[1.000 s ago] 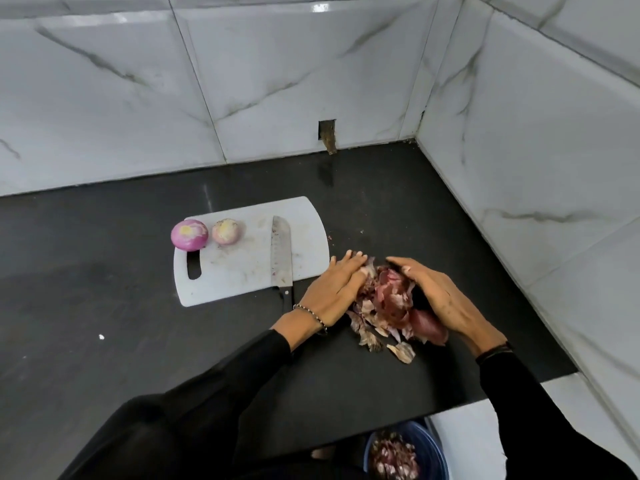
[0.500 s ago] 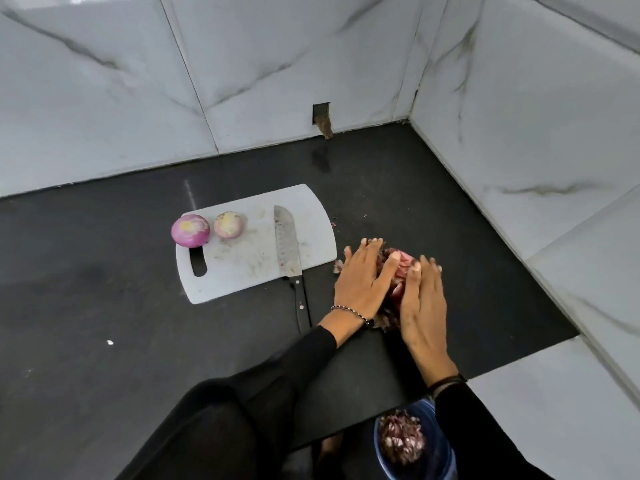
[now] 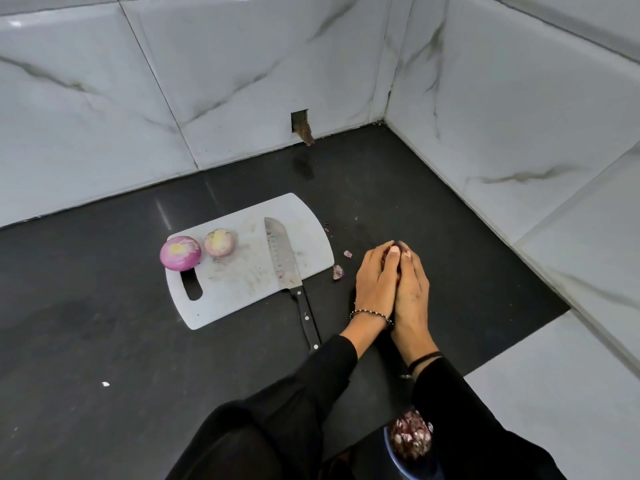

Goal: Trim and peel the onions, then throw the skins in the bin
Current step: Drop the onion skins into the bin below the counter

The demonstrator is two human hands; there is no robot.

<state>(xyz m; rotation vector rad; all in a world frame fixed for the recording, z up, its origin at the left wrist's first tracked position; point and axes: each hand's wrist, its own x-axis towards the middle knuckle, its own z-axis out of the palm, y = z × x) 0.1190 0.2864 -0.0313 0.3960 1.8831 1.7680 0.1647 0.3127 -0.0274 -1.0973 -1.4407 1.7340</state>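
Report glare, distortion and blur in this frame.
Head view: glare streak on the black counter behind the cutting board; head view: wall tile joints lean, wide-angle distortion; head view: knife and purple onion sharp, shadows soft.

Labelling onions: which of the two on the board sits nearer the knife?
The paler onion, right of the purple onion and closer to the knife.

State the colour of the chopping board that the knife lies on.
The chopping board is white, seen best in the head view.

A white cutting board (image 3: 242, 296) lies on the black counter (image 3: 104, 334) below marbled wall tiles (image 3: 225, 64).
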